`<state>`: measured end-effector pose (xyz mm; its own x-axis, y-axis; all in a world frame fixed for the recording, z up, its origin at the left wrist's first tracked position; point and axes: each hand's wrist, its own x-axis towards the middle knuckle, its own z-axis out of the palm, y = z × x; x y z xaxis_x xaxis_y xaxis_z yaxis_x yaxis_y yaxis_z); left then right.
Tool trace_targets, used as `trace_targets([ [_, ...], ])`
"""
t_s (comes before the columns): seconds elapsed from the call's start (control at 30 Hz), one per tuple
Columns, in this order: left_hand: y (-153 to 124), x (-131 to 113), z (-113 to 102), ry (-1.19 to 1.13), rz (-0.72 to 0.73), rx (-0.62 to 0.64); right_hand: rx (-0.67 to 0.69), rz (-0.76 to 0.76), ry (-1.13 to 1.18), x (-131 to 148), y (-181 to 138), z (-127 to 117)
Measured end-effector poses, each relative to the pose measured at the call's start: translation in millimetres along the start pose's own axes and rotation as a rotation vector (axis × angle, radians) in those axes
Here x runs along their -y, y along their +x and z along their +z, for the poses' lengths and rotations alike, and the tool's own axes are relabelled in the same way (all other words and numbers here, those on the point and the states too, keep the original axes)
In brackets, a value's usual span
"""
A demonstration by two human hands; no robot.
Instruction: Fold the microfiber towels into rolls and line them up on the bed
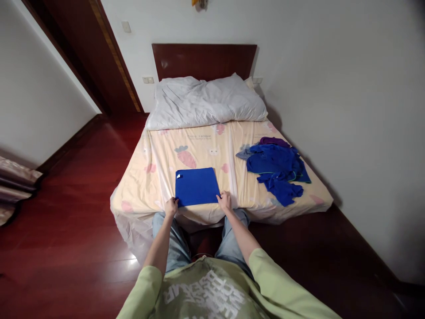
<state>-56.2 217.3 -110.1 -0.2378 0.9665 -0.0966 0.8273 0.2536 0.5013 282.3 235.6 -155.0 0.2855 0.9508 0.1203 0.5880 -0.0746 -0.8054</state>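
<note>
A blue folded cloth [197, 186], perhaps a garment, lies flat as a neat rectangle near the front edge of the bed. A small white tag shows at its upper left corner. My left hand [171, 207] is closed on the near left corner, fingers pinching the fabric. At the near right corner, my right hand [225, 201] pinches the cloth in the same way. Beneath it spreads a pale yellow bedsheet [159, 155] printed with carrots and rabbits.
A loose heap of blue clothes [277, 164] lies on the bed's right side, with a purple piece [274, 141] behind. The white quilt [209, 102] is bunched by the dark wooden headboard [204, 60]. A wall runs along the right; a curtain [16, 186] hangs at far left.
</note>
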Motion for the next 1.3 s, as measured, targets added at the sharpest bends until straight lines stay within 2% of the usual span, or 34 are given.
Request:
trace_targets([
  [0.1,-5.7,-3.1,3.1,0.014,0.046,-0.026,-0.075,-0.212,-0.075,5.5,-5.3,-0.5],
  [0.2,-10.7,-1.8,3.8,0.054,0.171,-0.091,0.115,-0.439,-0.230,11.3,-4.9,-9.5],
  [0.27,-10.5,2.7,3.0,0.106,0.356,-0.104,0.301,-0.579,-0.349,13.7,-3.1,-18.8],
  [0.37,-6.8,13.2,1.9,0.165,0.623,0.017,0.467,-0.684,-0.443,13.6,-3.0,-32.4],
  [0.43,-6.4,20.5,2.6,0.172,0.678,0.082,0.479,-0.679,-0.446,12.2,-5.2,-38.4],
  [0.57,-13.7,26.2,5.5,0.207,0.641,0.057,0.463,-0.633,-0.423,11.3,-9.2,-37.3],
  [0.8,-9.5,5.8,2.3,0.362,0.567,0.073,0.367,-0.556,-0.508,20.5,-4.3,-14.6],
  [0.9,-3.4,2.9,-4.5,0.359,0.584,0.079,0.367,-0.571,-0.496,21.8,-0.6,-17.0],
  [1.0,-6.5,11.6,-12.6,0.342,0.605,0.093,0.368,-0.625,-0.454,15.6,-2.1,-28.6],
  [1.17,-29.7,36.0,-13.2,0.195,0.653,0.147,0.431,-0.669,-0.308,-7.4,-25.3,-42.7],
  [1.3,-39.7,37.5,-3.1,-0.092,0.500,0.052,0.333,-0.531,-0.146,-13.9,-42.7,-36.6],
])
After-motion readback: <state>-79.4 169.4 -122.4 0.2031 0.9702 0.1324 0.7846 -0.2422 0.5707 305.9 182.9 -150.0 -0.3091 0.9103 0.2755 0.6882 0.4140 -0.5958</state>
